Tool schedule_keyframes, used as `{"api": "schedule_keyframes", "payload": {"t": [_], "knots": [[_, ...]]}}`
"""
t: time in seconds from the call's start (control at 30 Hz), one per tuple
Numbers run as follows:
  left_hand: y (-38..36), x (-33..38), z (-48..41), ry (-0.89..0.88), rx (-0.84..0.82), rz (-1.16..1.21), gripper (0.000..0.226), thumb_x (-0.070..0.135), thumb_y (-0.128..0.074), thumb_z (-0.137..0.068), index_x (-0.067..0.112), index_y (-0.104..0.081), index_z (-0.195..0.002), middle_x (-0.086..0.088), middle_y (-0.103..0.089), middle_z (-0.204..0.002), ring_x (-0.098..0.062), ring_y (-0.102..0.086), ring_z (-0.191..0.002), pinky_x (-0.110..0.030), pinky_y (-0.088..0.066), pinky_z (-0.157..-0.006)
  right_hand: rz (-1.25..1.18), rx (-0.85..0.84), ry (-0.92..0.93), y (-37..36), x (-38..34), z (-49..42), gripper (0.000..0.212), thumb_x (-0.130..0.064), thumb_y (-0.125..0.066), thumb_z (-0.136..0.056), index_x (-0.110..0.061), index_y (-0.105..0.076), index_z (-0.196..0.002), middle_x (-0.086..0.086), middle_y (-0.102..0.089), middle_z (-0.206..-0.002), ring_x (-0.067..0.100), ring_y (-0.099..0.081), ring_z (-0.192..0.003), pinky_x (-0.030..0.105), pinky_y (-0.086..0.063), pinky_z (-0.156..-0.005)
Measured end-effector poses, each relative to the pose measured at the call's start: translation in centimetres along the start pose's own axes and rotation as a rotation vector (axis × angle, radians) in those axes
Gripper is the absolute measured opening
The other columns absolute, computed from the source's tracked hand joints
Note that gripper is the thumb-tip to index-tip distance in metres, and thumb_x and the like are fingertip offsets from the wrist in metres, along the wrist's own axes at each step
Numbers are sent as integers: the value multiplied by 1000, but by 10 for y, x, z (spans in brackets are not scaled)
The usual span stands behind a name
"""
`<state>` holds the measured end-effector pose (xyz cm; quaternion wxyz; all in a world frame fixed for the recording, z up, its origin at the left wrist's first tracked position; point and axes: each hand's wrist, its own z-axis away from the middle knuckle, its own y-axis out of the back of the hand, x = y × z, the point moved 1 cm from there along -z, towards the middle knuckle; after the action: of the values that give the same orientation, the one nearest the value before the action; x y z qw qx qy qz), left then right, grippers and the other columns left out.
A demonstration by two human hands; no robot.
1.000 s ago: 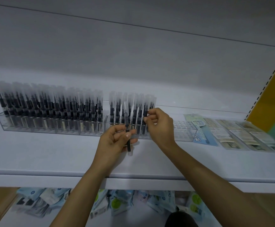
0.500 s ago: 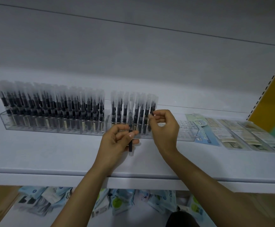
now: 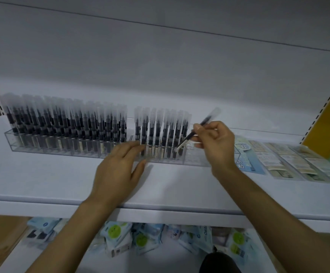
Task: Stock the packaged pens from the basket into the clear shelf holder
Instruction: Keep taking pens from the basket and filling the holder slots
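Note:
A long clear holder [image 3: 197,161] stands on the white shelf [image 3: 52,180], filled with several upright packaged black pens [image 3: 65,127] on the left and a smaller group [image 3: 160,131] in the middle. My right hand [image 3: 215,146] pinches one packaged pen [image 3: 199,128], tilted, its lower end at the holder just right of the middle group. My left hand [image 3: 121,170] has straight fingers whose tips touch the holder's front below the middle group. No basket is in view.
Flat packets [image 3: 290,162] lie in rows on the shelf to the right of the holder. Blue and green packets [image 3: 140,239] are piled on the lower shelf. A yellow panel [image 3: 329,119] stands at the far right.
The pen passed from my left hand to my right, which moved right and tilted it toward the holder. My left hand opened and its fingertips reached the holder's front.

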<state>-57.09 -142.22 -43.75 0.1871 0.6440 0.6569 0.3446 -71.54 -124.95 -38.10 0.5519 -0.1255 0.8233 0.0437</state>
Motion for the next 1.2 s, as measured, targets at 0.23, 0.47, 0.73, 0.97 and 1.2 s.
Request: {"api": "schedule_keyframes", "payload": {"t": [0.23, 0.47, 0.73, 0.97, 1.2], "knots": [[-14, -21, 3, 0, -198, -165, 79, 58, -13, -97, -2, -46, -137, -18, -49, -140, -33, -45, -129, -37, -29, -106, 247, 36, 122, 2, 7, -20, 21, -21, -74, -82, -15, -56, -76, 3, -69, -74, 12, -70, -65, 43, -59, -71], [-15, -22, 3, 17, -187, -72, 83, 62, -12, -93, 0, -37, -143, -16, -37, -149, -28, -30, -140, -33, -19, -111, 431, -59, 116, -4, 18, -27, 22, -22, -76, -81, -21, -56, -69, 2, -70, -71, 15, -70, -66, 42, -58, -70], [-15, -23, 4, 18, -202, -58, 70, 45, -26, -91, -2, -39, -141, -19, -40, -145, -32, -35, -137, -37, -28, -108, 603, -93, 151, -11, 24, -25, 19, -28, -76, -80, -18, -60, -76, -6, -65, -68, 13, -65, -68, 36, -56, -70], [-14, -22, 2, 5, -221, -108, 68, 45, -29, -92, -4, -46, -136, -19, -45, -139, -35, -42, -130, -39, -33, -103, 638, -90, 183, -13, 32, -18, 22, -29, -76, -80, -17, -57, -78, -8, -62, -67, 15, -64, -68, 39, -56, -70], [-8, -18, 3, 49, -194, -17, 68, 47, -32, -94, -1, -37, -143, -17, -35, -150, -32, -33, -138, -34, -26, -109, 657, -140, 102, -8, 26, -10, 35, -29, -79, -77, -11, -60, -101, -1, -65, -86, 16, -63, -81, 41, -55, -81]]}}
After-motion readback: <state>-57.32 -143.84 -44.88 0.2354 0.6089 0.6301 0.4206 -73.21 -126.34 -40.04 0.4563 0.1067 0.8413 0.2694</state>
